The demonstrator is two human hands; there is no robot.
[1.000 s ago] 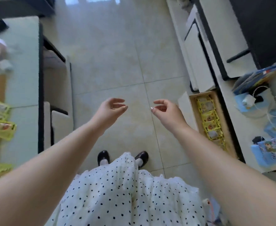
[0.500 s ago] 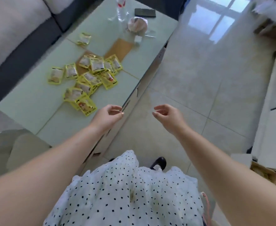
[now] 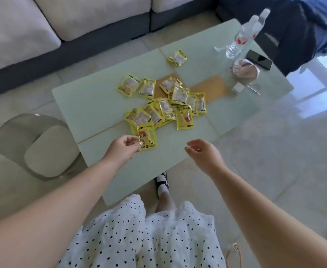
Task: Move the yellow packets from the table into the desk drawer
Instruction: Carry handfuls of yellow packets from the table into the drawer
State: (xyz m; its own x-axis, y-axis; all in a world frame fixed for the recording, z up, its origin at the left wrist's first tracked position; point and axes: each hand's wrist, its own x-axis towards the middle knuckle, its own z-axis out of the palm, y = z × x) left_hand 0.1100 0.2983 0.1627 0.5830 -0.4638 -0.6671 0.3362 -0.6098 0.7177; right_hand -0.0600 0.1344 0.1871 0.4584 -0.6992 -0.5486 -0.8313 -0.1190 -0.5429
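Pale glass table (image 3: 93,105) before a grey sofa (image 3: 62,26), strewn mid-top with yellow packets (image 3: 166,109) (one stray (image 3: 178,58) near the bottles (image 3: 242,35)). Left hand (image 3: 120,149) pinching the nearest packet (image 3: 147,139). Right hand (image 3: 205,153) loosely curled, holding nothing.

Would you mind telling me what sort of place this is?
Most likely a home living room: a cushioned sofa stands behind a low glass coffee table, on a glossy tiled floor.
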